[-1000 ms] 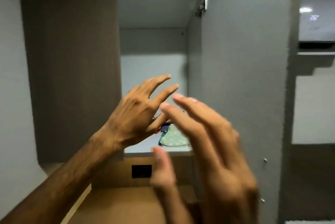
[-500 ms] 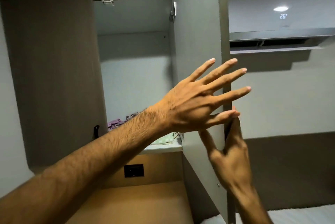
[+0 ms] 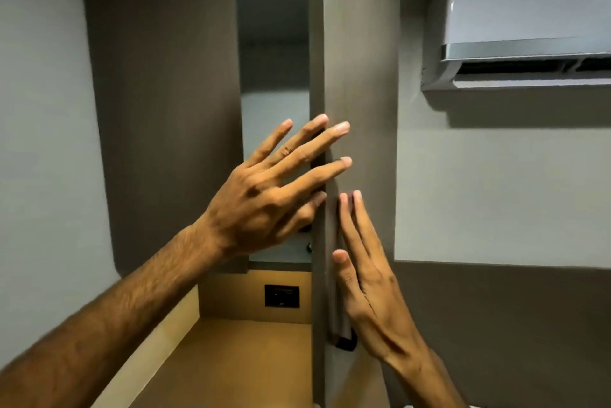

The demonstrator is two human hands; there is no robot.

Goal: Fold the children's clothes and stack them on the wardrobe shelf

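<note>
The wardrobe door (image 3: pixel 358 77) stands edge-on between the two hands: the left hand (image 3: pixel 264 196) lies on its left, before the open wardrobe compartment (image 3: pixel 274 77), the right hand (image 3: pixel 367 278) flat on its right face. Up and right of the right hand hangs an air conditioner (image 3: pixel 525 21); below the left hand sits a socket plate (image 3: pixel 282 296).

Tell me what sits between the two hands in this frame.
The wardrobe door, seen nearly edge-on in the head view. The left hand is spread on its wardrobe side; the right hand lies flat on its outer face, beside the dark handle.

wardrobe door (image 3: pixel 358 77) hides most of the shelf interior; air conditioner (image 3: pixel 529 21) cut off at right edge
</note>
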